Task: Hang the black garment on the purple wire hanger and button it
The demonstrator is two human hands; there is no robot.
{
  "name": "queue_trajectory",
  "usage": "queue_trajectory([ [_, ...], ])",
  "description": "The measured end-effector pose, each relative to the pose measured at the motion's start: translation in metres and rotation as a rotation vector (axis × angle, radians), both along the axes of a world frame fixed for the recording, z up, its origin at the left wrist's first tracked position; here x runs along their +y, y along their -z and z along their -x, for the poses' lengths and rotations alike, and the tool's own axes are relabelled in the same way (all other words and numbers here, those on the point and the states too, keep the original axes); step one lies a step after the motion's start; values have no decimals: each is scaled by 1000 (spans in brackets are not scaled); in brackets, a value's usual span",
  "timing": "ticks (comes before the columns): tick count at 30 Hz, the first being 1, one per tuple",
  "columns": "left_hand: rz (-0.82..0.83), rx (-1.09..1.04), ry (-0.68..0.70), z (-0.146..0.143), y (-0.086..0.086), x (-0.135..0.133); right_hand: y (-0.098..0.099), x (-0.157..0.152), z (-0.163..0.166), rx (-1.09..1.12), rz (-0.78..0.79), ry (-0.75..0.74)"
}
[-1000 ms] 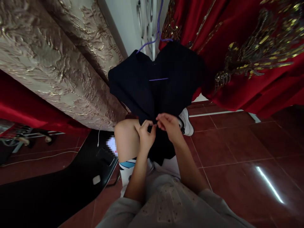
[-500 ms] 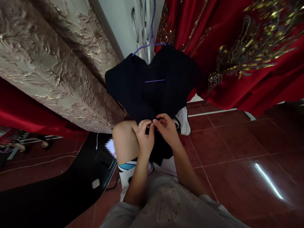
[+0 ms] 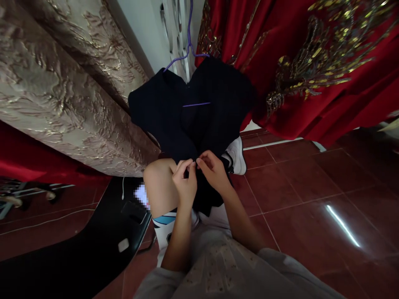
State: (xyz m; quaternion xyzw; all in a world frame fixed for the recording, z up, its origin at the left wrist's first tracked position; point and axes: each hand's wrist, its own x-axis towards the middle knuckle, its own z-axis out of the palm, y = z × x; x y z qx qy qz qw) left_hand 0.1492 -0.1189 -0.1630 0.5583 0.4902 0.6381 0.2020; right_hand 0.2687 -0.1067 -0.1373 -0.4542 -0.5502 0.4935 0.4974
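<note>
A black short-sleeved garment (image 3: 156, 112) hangs on a purple wire hanger (image 3: 188, 49), its neck open so that the hanger's lower bar shows inside. My left hand (image 3: 185, 182) pinches the front of the garment with thumb and fingertips, low down where its two sides meet. Right beside it, my right hand (image 3: 215, 171) pinches the same front edge, its fingertips almost touching the left ones. Any small fastening between the fingertips is too small to make out. The garment's lower part lies over my lap.
A beige textured curtain (image 3: 93, 104) hangs on the left, a red sequinned dress (image 3: 289, 112) on the right. Left of my bare knee (image 3: 158, 182) stands a black table (image 3: 71, 257) with a phone (image 3: 134, 211) and a white square object (image 3: 123, 245). The floor (image 3: 289, 178) is red tile.
The view has shifted slightly, so everything sits a little further left. Both hands stay at the same spot on the garment's front, with only small finger movements.
</note>
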Motion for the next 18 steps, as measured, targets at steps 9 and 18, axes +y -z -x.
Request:
queue_trajectory([
  [9,16,85,-26,-5,22,5,-22,26,-2,179,187,-163],
  [18,22,225,204,-5,28,53,-163,133,6,202,-176,12],
])
